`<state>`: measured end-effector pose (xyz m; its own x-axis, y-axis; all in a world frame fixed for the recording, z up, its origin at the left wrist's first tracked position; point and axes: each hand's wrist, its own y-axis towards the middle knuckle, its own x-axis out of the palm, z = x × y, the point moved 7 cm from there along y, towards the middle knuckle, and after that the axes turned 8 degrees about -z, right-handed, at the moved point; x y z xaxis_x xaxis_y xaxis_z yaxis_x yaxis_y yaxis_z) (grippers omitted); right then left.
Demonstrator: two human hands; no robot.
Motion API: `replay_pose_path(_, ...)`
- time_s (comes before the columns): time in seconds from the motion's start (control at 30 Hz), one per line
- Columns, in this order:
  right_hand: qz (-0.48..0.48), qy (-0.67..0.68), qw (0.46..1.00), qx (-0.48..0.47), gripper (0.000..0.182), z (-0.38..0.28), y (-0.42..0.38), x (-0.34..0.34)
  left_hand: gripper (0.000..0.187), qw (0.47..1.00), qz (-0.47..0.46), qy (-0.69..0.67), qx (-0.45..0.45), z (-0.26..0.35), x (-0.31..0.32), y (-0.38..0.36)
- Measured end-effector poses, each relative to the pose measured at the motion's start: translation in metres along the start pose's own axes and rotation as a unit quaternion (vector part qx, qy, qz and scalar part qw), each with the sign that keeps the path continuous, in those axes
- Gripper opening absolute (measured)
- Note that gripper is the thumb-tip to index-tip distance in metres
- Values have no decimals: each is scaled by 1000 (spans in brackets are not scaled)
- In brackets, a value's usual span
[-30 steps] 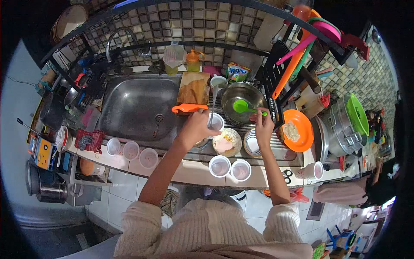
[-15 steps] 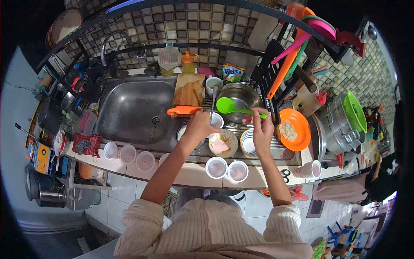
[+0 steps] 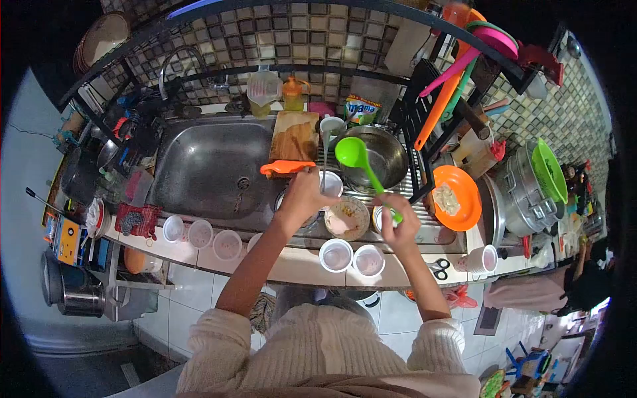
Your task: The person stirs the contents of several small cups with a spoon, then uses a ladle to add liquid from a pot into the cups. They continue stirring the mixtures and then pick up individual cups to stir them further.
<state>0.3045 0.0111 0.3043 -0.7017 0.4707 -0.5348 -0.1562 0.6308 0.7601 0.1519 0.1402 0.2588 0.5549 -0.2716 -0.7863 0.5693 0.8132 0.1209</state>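
My right hand (image 3: pixel 399 220) is closed around the handle of a green ladle (image 3: pixel 352 152), whose bowl hangs over the left rim of a steel pot (image 3: pixel 388 159). My left hand (image 3: pixel 304 198) has its fingers bent at a small white cup (image 3: pixel 332 185) with a metal spoon (image 3: pixel 326 156) upright beside the fingers; the exact grip is partly hidden. Just below the hands sits a patterned bowl (image 3: pixel 347 219) with pink and yellowish food. A white bowl is partly covered by my right hand. Two plastic cups (image 3: pixel 336 255) stand at the counter's front edge.
A steel sink (image 3: pixel 206 159) is at the left, beside a wooden board (image 3: pixel 295 136) with an orange-handled tool (image 3: pixel 286 167). Several cups (image 3: pixel 227 245) line the front left edge. Rightward are an orange plate (image 3: pixel 464 205), scissors (image 3: pixel 438 268) and a steamer pot (image 3: pixel 521 192).
My right hand has moved down and toward me, tilting the green ladle so its handle points down to the right. My left hand has stayed nearly still.
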Motion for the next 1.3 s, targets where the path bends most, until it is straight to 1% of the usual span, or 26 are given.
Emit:
replay_pose_path(0.03,47,12,997,53,15,12,1,-6,62,1000,3,3,1,3,-4,-3)
replay_pose_path(0.07,52,-14,994,95,14,21,3,-8,63,1000,6,5,1,5,-6,-5)
replay_pose_path(0.1,52,-14,994,95,14,29,5,-8,63,1000,6,5,1,4,-6,-6)
replay_pose_path(0.17,27,-93,987,127,14,57,4,-2,62,1000,21,23,3,1,-7,-8)
replay_pose_path(0.2,4,-115,986,125,14,64,6,0,62,1000,21,23,3,2,-10,-10)
replay_pose_path(0.23,3,-114,986,125,14,72,3,2,62,1000,7,13,1,4,-12,-12)
replay_pose_path(0.3,-51,-111,979,164,13,91,-1,13,63,1000,-6,3,-1,4,-15,-15)
replay_pose_path(0.37,-64,-88,979,174,13,97,-4,18,63,998,21,34,45,11,-21,-21)
replay_pose_path(0.43,-42,-25,972,232,12,109,-11,21,63,999,14,30,34,12,-25,-24)
replay_pose_path(0.47,-43,-24,972,230,12,110,-12,23,64,999,6,26,25,11,-25,-25)
replay_pose_path(0.53,37,90,952,292,14,121,-19,21,64,999,15,25,23,4,-21,-25)
replay_pose_path(0.57,36,91,952,290,14,124,-19,23,65,999,23,25,24,1,-20,-25)
replay_pose_path(0.63,76,119,937,321,16,129,-21,19,65,999,18,24,14,0,-21,-26)
replay_pose_path(0.7,80,142,933,322,16,129,-20,18,65,1000,13,21,6,-1,-21,-25)
replay_pose_path(0.77,93,186,927,313,17,124,-16,18,74,999,-26,36,8,-1,-16,-23)
replay_pose_path(0.8,94,186,927,313,17,118,-11,17,74,999,-27,37,9,0,-15,-22)
replay_pose_path(0.87,85,186,923,326,17,105,-3,13,62,999,16,21,28,2,-17,-22)
replay_pose_path(1.0,101,214,926,295,17,92,4,10,60,1000,-10,21,13,1,-11,-19)
replay_pose_path(1.1,98,237,922,289,17,70,12,3,63,999,-4,17,36,3,-9,-17)
replay_pose_path(1.17,72,240,925,285,16,53,16,1,58,1000,-18,14,20,-2,-5,-14)
replay_pose_path(1.3,75,262,928,256,12,24,16,0,54,999,-32,1,17,-7,0,-13)
